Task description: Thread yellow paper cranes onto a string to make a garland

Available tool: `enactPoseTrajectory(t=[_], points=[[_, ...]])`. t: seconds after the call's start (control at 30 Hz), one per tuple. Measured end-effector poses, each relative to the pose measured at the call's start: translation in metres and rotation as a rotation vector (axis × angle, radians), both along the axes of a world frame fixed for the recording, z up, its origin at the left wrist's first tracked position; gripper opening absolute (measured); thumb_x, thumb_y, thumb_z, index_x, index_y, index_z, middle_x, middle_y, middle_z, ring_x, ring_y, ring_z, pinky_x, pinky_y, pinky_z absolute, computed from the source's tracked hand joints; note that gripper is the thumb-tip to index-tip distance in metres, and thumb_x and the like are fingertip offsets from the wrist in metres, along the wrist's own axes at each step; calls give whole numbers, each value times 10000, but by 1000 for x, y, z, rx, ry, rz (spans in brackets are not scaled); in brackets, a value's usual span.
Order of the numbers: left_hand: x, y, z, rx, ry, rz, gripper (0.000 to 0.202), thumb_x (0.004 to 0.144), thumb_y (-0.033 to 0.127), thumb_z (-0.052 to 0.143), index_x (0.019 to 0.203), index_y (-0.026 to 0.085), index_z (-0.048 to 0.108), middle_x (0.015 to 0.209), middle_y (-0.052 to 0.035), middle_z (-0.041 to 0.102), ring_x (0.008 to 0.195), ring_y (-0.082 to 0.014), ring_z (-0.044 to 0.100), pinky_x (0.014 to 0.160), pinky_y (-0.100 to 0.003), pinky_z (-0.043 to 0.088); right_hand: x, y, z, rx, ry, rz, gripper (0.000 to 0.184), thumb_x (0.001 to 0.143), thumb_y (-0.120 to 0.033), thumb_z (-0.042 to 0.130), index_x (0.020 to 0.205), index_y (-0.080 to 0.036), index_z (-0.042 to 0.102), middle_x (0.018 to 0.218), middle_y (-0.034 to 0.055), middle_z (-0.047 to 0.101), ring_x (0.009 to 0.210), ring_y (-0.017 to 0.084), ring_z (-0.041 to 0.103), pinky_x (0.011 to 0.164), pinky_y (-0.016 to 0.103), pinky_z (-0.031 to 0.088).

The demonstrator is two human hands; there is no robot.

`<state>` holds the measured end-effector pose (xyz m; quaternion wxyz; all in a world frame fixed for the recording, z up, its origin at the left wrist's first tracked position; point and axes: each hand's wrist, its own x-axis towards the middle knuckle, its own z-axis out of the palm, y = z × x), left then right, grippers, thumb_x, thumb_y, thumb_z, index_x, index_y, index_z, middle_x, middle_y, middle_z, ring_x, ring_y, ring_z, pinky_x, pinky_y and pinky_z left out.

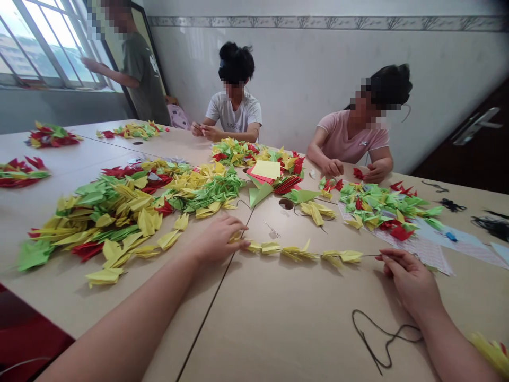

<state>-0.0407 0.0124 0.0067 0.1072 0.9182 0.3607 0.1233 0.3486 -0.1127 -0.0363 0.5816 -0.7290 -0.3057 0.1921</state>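
A dark cord (pixel 369 255) strung with several yellow folded paper cranes (pixel 296 253) stretches across the table between my hands. My left hand (pixel 217 237) is closed on a yellow paper crane (pixel 237 237) at the left end of the row; its fingers partly cover it. At the other end, my right hand (pixel 413 281) pinches the cord between thumb and fingertips. A loose loop of dark cord (pixel 387 345) lies on the table below my right hand. Just beyond my left hand is a big heap of green, yellow and red paper cranes (pixel 119 204).
Square sheets of coloured paper (pixel 266 170) lie mid-table near a round cable hole (pixel 286 204). Two people (pixel 238 109) sit opposite, handling small paper pieces; another person (pixel 139 74) stands by the window. More cranes (pixel 382 204) and black cord bundles (pixel 493 227) lie at right.
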Motion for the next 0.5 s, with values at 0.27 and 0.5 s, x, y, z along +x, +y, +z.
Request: enactPoseTrajectory(t=[0.27,0.5], points=[[13,-5,2,-75,20,-9,233,736,375,583,872,187,573,859,-18,608,841,-171,531,766,-276,378,3,-1,-1,-24,-28,20,255,518,-328,626,736,-201,589,682,20,606,527,111,440,488,248,372],[9,-5,10,-264,-28,44,170,693,321,615,743,173,548,750,15,586,692,-121,518,589,-199,354,2,-2,0,-43,-41,28,238,537,-341,628,733,-211,587,695,32,612,512,121,435,479,276,369]])
